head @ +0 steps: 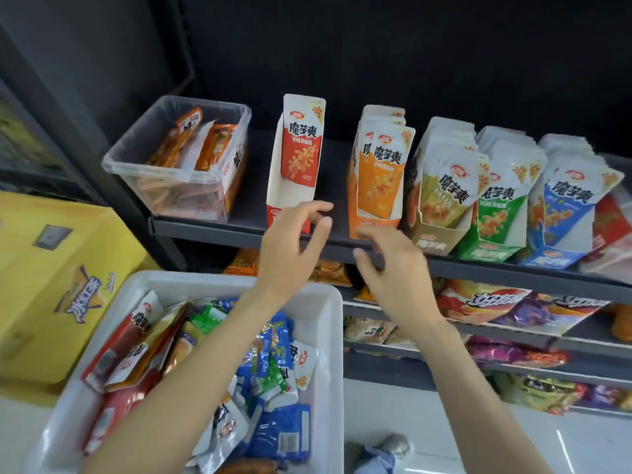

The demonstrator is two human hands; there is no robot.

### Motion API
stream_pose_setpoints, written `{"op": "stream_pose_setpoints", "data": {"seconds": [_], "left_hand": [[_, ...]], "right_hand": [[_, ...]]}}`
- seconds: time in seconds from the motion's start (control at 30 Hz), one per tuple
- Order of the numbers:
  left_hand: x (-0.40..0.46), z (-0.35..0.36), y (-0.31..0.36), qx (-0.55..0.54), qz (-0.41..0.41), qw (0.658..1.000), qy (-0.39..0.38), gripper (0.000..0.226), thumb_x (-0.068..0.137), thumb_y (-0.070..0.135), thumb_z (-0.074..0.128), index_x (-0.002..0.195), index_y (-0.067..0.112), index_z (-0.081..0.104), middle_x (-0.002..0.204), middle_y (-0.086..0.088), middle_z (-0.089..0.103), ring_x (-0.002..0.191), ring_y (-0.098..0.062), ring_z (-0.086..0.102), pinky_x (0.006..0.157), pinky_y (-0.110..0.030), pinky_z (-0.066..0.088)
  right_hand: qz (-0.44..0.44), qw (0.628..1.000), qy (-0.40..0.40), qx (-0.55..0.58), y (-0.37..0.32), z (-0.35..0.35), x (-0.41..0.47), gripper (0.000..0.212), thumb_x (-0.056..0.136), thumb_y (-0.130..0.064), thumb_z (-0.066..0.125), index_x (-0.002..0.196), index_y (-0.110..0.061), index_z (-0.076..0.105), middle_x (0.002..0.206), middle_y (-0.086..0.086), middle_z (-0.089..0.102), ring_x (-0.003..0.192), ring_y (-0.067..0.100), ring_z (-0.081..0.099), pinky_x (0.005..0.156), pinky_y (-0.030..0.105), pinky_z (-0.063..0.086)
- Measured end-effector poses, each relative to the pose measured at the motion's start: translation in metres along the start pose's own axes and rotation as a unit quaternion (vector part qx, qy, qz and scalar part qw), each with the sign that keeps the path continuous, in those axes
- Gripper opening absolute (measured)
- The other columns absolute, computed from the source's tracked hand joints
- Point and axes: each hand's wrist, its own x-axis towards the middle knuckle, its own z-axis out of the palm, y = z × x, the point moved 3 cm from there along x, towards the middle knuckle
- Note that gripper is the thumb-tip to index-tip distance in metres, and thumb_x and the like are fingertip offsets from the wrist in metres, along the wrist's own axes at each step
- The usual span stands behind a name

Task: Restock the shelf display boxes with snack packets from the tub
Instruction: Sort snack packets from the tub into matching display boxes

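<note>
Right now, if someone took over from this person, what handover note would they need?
Left hand: open, empty, in front of the red box.
Right hand: open, empty, below the orange box.
Tub: below the shelf, still holds many packets.
Done: olive, green and blue boxes look full.
Left: red box shows only one packet; the orange box may take more.

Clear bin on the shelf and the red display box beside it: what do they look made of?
Clear bin: glossy see-through plastic, apparently; packets show through its walls. Red display box: looks like thin printed cardboard, matte white inside with folded edges.
</note>
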Motion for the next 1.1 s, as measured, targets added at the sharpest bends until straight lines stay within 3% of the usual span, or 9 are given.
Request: {"op": "stream_pose_setpoints", "data": {"seconds": [0.17,0.27,0.33,0.43,0.53,0.63,0.8,1.0,1.1], "left_hand": [[-0.083,-0.068,-0.023,0.042,-0.066,0.997,0.005,0.023,0.093,0.035,0.045,0.110,0.025,0.058,0.082,0.019,0.059,0.078,0.002,0.058,0.073,-0.010,0.043],[-0.124,-0.096,-0.055,0.122,-0.135,0.979,-0.091,0.038,0.086,0.050,0.046,0.116,0.029,0.057,0.093,0.018,0.062,0.088,0.000,0.058,0.080,-0.025,0.048],[-0.145,-0.105,-0.069,0.223,-0.139,0.947,-0.183,0.057,0.081,0.060,0.044,0.123,0.024,0.056,0.103,0.009,0.063,0.100,-0.013,0.057,0.087,-0.035,0.047],[-0.168,-0.114,-0.077,0.322,-0.182,0.893,-0.256,0.085,0.068,0.075,0.039,0.131,0.019,0.053,0.122,-0.005,0.058,0.113,-0.029,0.053,0.092,-0.039,0.044],[-0.188,-0.114,-0.077,0.379,-0.247,0.853,-0.259,0.077,0.069,0.069,0.056,0.128,0.020,0.054,0.124,-0.002,0.056,0.114,-0.023,0.054,0.089,-0.032,0.044],[-0.204,-0.107,-0.076,0.391,-0.251,0.849,-0.251,0.062,0.074,0.058,0.065,0.121,0.019,0.058,0.121,-0.001,0.058,0.110,-0.020,0.056,0.087,-0.031,0.044],[-0.198,-0.111,-0.074,0.347,-0.231,0.885,-0.206,0.032,0.079,0.046,0.064,0.096,0.021,0.072,0.092,-0.003,0.071,0.085,-0.022,0.065,0.067,-0.027,0.041],[-0.196,-0.125,-0.080,0.342,-0.229,0.887,-0.209,0.023,0.089,0.034,0.057,0.084,0.021,0.075,0.082,-0.004,0.072,0.081,-0.024,0.066,0.063,-0.029,0.042],[-0.194,-0.127,-0.071,0.375,-0.156,0.898,-0.167,0.031,0.093,0.036,0.046,0.082,0.017,0.069,0.079,-0.004,0.069,0.070,-0.027,0.066,0.055,-0.029,0.038]], "right_hand": [[-0.042,0.988,-0.143,0.036,-0.030,0.057,-0.053,0.022,0.089,-0.014,0.058,0.108,-0.020,0.065,0.108,-0.004,0.065,0.097,0.010,0.057,0.080,0.025,0.048],[-0.042,0.970,-0.238,0.025,-0.041,0.090,-0.068,0.026,0.093,-0.020,0.055,0.118,-0.021,0.062,0.119,-0.003,0.062,0.112,0.015,0.051,0.094,0.028,0.040],[-0.055,0.958,-0.283,0.003,-0.046,0.111,-0.074,0.031,0.095,-0.024,0.054,0.125,-0.020,0.058,0.126,0.000,0.058,0.119,0.019,0.046,0.101,0.027,0.030],[-0.033,0.936,-0.351,0.013,-0.058,0.138,-0.080,0.035,0.096,-0.026,0.052,0.129,-0.018,0.054,0.128,0.004,0.056,0.120,0.023,0.048,0.098,0.032,0.034],[-0.064,0.912,-0.405,-0.007,-0.074,0.165,-0.090,0.045,0.094,-0.023,0.053,0.138,-0.022,0.044,0.138,0.006,0.045,0.125,0.026,0.042,0.100,0.038,0.037],[-0.124,0.908,-0.393,-0.074,-0.086,0.183,-0.099,0.060,0.089,-0.010,0.052,0.142,-0.035,0.039,0.151,0.011,0.024,0.134,0.031,0.027,0.102,0.043,0.036],[-0.151,0.931,-0.325,-0.073,-0.086,0.191,-0.100,0.051,0.078,-0.005,0.068,0.119,-0.035,0.065,0.138,0.018,0.046,0.124,0.040,0.043,0.092,0.051,0.046],[-0.149,0.932,-0.330,-0.013,-0.076,0.186,-0.099,0.035,0.092,-0.023,0.060,0.125,-0.031,0.062,0.143,0.003,0.039,0.131,0.024,0.033,0.108,0.038,0.032],[-0.108,0.944,-0.307,0.049,-0.075,0.176,-0.099,0.032,0.091,-0.025,0.061,0.123,-0.027,0.062,0.138,-0.001,0.044,0.127,0.018,0.037,0.106,0.032,0.033]]}}
